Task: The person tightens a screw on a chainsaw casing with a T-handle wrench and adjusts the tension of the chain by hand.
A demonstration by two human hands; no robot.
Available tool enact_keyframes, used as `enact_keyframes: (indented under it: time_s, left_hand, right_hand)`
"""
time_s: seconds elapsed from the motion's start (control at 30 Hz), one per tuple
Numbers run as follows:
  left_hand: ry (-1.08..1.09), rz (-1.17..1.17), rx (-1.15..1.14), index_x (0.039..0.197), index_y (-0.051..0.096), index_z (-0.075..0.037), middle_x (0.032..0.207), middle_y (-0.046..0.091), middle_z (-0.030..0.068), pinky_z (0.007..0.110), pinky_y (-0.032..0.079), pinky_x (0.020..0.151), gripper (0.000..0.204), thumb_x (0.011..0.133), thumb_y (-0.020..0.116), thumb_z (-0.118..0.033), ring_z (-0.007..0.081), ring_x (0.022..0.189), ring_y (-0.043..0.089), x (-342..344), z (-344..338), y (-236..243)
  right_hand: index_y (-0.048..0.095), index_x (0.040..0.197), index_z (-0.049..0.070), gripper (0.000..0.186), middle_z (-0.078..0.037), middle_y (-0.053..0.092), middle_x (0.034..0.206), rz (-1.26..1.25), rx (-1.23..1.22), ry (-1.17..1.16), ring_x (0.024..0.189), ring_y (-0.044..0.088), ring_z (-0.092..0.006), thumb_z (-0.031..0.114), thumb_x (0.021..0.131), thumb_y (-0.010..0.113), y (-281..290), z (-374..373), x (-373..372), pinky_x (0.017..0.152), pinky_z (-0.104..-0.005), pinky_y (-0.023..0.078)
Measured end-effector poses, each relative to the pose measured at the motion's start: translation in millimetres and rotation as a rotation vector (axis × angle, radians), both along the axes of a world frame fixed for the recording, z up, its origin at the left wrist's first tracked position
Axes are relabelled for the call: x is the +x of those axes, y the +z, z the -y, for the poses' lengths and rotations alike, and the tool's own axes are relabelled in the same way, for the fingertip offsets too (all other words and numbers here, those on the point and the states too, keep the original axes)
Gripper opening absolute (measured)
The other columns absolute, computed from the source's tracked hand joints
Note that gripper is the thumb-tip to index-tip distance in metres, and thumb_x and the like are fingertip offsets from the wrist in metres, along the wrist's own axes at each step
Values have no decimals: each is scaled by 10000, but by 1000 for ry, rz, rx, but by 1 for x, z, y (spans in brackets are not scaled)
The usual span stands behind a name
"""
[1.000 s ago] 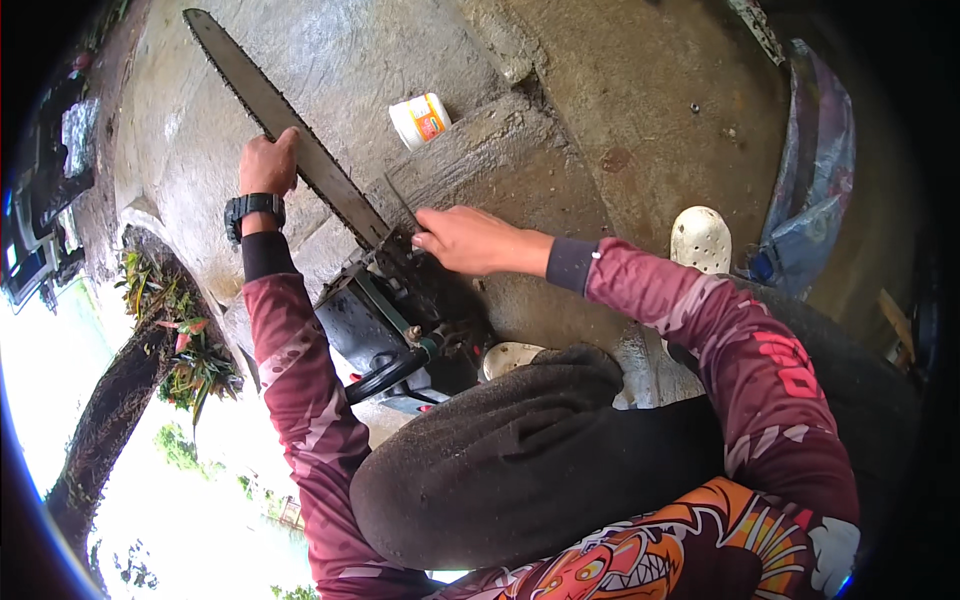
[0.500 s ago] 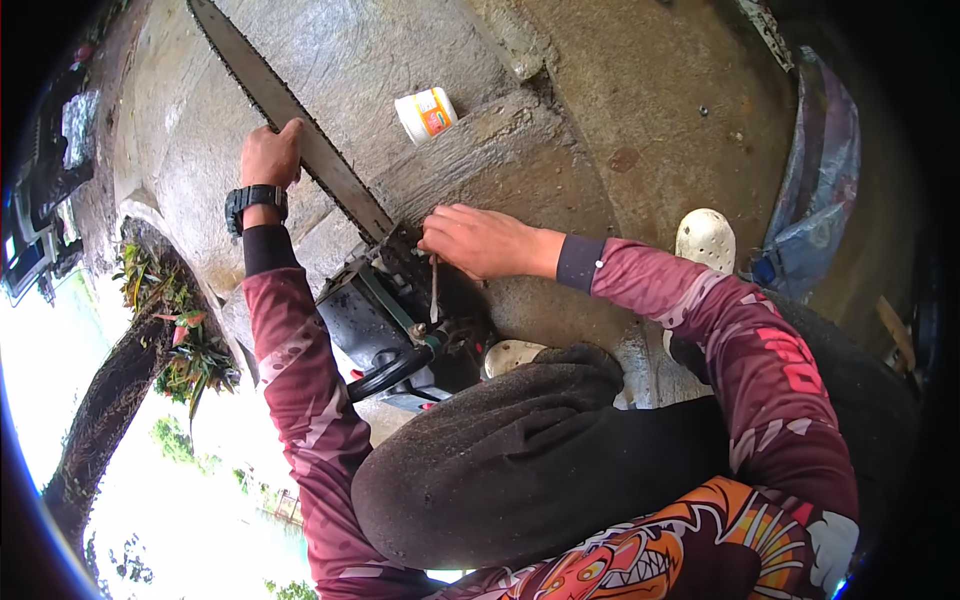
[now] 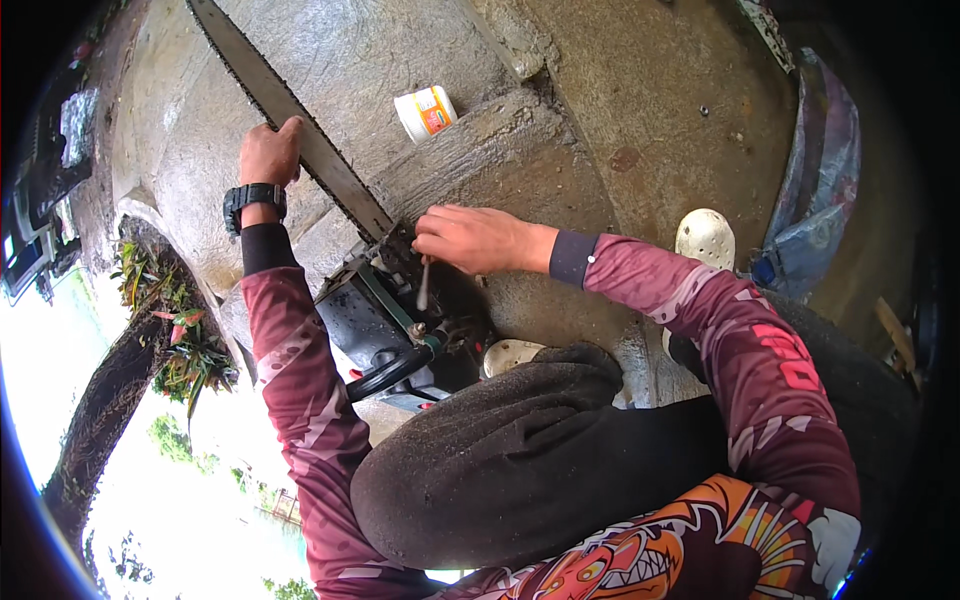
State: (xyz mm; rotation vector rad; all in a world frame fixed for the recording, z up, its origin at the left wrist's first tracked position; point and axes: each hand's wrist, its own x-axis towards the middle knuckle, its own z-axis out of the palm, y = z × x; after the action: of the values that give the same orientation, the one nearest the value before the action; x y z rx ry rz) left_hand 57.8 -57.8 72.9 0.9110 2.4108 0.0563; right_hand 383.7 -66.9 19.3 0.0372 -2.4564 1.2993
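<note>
A chainsaw lies on the concrete in front of me, its long guide bar with the chain slanting to the far left. My left hand, a black watch at its wrist, is closed on the bar about midway along. The dark, dirty chainsaw body sits close to my bent knee. My right hand is closed at the base of the bar, pinching a slim metal tool with a flattened end. The tool's other end is hidden under my fingers.
A white tub with an orange label lies beyond my hands. Pale clogs with holes are on my feet. Bluish plastic sheeting lies at the right; a trunk with plants stands at the left.
The slim metal tool has turned and shifted slightly left with my right hand. My left hand stays on the bar, and the chainsaw has hardly moved.
</note>
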Motion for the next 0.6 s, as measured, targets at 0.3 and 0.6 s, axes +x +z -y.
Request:
enact_keyframes:
  time_s: [0.3, 0.6]
  left_hand:
    - [-21, -43, -16, 697, 679, 84, 531, 630, 175, 394, 561, 743, 562, 890, 547, -427, 312, 630, 707, 13, -5, 14]
    - [21, -28, -4, 687, 674, 77, 527, 627, 178, 393, 561, 710, 569, 901, 549, -435, 303, 582, 695, 11, -1, 12]
  right_hand:
    - [563, 926, -21, 312, -168, 645, 741, 635, -758, -141, 521, 581, -350, 284, 987, 594, -2, -1, -31, 533, -423, 480]
    - [545, 960, 2, 257, -180, 638, 902, 509, -353, -72, 878, 634, -395, 257, 993, 556, 18, -1, 0, 754, -495, 493]
